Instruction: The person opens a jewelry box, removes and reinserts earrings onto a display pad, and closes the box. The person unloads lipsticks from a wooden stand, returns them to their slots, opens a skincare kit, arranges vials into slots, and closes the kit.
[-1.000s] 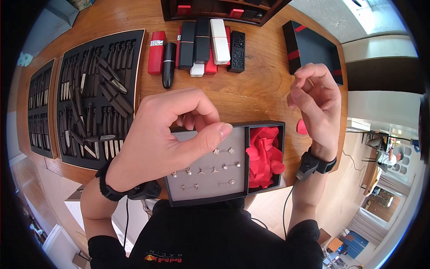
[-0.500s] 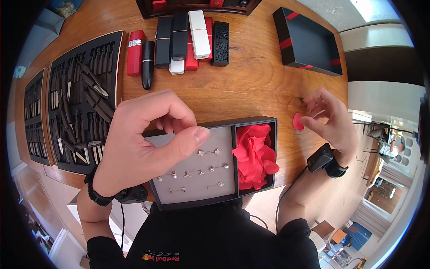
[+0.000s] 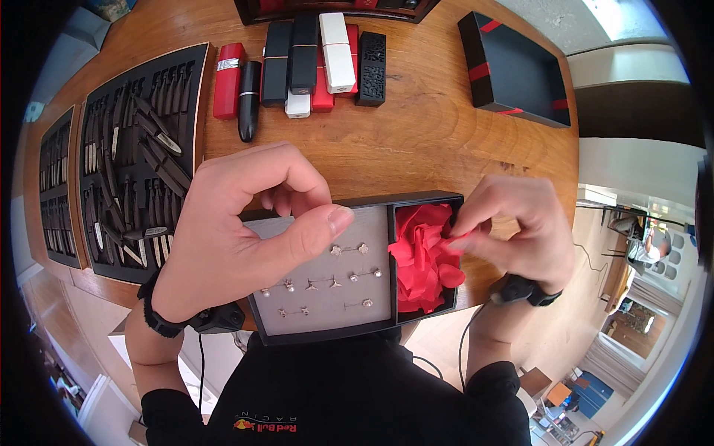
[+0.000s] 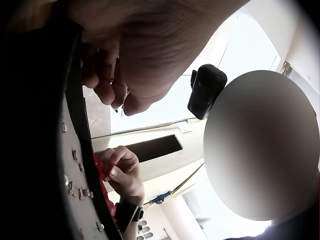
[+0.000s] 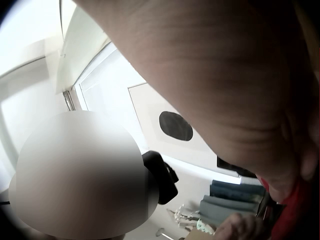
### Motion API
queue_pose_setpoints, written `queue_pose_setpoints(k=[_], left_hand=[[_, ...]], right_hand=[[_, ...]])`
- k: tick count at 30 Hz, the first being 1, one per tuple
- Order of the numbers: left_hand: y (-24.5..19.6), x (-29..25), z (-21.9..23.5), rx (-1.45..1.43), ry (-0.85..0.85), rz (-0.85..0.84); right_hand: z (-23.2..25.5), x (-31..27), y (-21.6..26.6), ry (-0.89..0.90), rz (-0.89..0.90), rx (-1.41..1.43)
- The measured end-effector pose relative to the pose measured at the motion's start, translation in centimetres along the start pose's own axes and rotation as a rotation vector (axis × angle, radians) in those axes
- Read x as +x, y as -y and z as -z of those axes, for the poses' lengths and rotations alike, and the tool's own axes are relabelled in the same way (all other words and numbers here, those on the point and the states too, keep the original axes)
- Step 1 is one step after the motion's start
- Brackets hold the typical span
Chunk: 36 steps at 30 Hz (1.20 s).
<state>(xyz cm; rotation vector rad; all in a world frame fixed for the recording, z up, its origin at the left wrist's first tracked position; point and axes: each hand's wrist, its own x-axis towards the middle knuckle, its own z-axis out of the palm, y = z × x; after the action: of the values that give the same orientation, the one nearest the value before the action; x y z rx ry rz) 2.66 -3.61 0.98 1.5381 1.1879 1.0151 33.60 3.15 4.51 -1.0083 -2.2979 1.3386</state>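
A shallow black box (image 3: pixel 327 340) lies in front of me. Its grey pad (image 3: pixel 327 320) bears several small earrings (image 3: pixel 349 249), some with pearls, and red petals (image 3: pixel 420 260) fill the narrow side compartment. My left hand (image 3: pixel 256 215) hovers over the pad's left part with fingers curled in. In the left wrist view a small shiny metal piece (image 4: pixel 126 93), like an earring, shows among those fingers; its exact shape I cannot tell. At the compartment's right rim, my right hand (image 3: pixel 520 230), slightly blurred, pinches a red petal between thumb and fingertips.
A black lid with red ribbon (image 3: pixel 520 78) sits at the back right. Lipstick tubes and slim boxes (image 3: pixel 305 63) stand at the back, near a dark wooden case (image 3: pixel 335 11). To the left are black trays (image 3: pixel 141 167) of dark slender pieces, several lying loose on top.
My right hand went down to the loose red petal on the table, picked it up and brought it left to the petal compartment. The left hand stays curled above the pad.
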Motion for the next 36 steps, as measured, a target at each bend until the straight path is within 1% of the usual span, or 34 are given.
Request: queue_pose_setpoints(k=[2, 3, 4, 6, 7, 9, 10, 12, 13, 14, 17, 19, 20, 22, 23, 25, 28, 29, 31, 32, 34, 35, 36], left_hand=[[0.0, 0.0, -0.1, -0.007, 0.000, 0.008], [-0.1, 0.0, -0.1, -0.014, 0.001, 0.015], [-0.2, 0.0, 0.0, -0.014, 0.001, 0.018], [-0.5, 0.0, 0.1, -0.012, 0.046, 0.044], [-0.5, 0.0, 0.1, -0.013, 0.045, 0.046], [-0.4, 0.0, 0.3, 0.025, 0.059, 0.023], [-0.4, 0.0, 0.3, 0.027, 0.057, 0.025], [-0.4, 0.0, 0.2, 0.009, 0.052, 0.022], [-0.4, 0.0, 0.2, 0.008, 0.052, 0.024], [-0.3, 0.0, 0.2, 0.006, 0.048, 0.031], [-0.5, 0.0, 0.2, 0.005, 0.048, 0.044], [-0.5, 0.0, 0.3, 0.008, 0.052, 0.049], [-0.5, 0.1, 0.3, 0.010, 0.052, 0.043], [-0.4, 0.0, 0.3, 0.009, 0.052, 0.040], [-0.4, 0.0, 0.3, 0.018, 0.055, 0.035], [-0.3, 0.0, 0.3, 0.027, 0.058, 0.032], [-0.3, 0.0, 0.4, 0.023, 0.063, 0.020], [-0.3, 0.0, 0.4, 0.025, 0.065, 0.019], [-0.4, 0.1, 0.4, 0.027, 0.071, 0.016], [-0.4, 0.0, 0.4, 0.024, 0.069, 0.023], [-0.4, 0.0, 0.3, 0.020, 0.064, 0.031], [-0.3, 0.0, 0.2, 0.017, 0.062, 0.024], [-0.3, 0.0, 0.2, 0.015, 0.060, 0.016]], right_hand=[[-1.7, 0.4, 0.9, -0.029, 0.058, -0.205], [-2.6, 0.5, 1.1, -0.093, -0.004, -0.292], [-2.8, 0.7, 1.2, -0.091, -0.004, -0.289], [-2.9, 0.8, 1.4, -0.174, 0.060, -0.333], [-2.9, 0.7, 1.4, -0.172, 0.058, -0.332], [-2.8, 0.3, 1.4, -0.168, 0.186, -0.324], [-3.2, 0.3, 1.6, -0.167, 0.188, -0.322], [-4.4, 0.5, 2.3, -0.086, 0.192, -0.309], [-4.7, 0.4, 2.4, -0.040, 0.160, -0.345], [-5.0, 0.5, 2.6, -0.039, 0.159, -0.344], [-5.6, 0.3, 3.2, -0.081, 0.143, -0.351], [-5.7, 0.1, 3.7, -0.094, 0.005, -0.352], [-5.7, 0.0, 3.4, -0.093, 0.002, -0.351], [-5.6, -0.2, 2.4, -0.058, 0.064, -0.431], [-5.7, -0.2, 2.4, -0.056, 0.061, -0.430], [-5.8, 0.0, 2.6, -0.015, 0.130, -0.565], [-5.9, 0.0, 2.9, -0.057, 0.156, -0.642], [-5.8, 0.0, 2.9, -0.057, 0.155, -0.641], [-5.1, -0.3, 2.7, -0.080, 0.183, -0.471], [-4.4, -0.7, 2.9, -0.080, 0.182, -0.471], [-2.7, -2.0, 3.4, -0.095, 0.118, -0.403], [-1.9, -2.6, 3.5, -0.034, 0.080, -0.377], [-2.0, -3.0, 3.8, -0.033, 0.081, -0.378]])
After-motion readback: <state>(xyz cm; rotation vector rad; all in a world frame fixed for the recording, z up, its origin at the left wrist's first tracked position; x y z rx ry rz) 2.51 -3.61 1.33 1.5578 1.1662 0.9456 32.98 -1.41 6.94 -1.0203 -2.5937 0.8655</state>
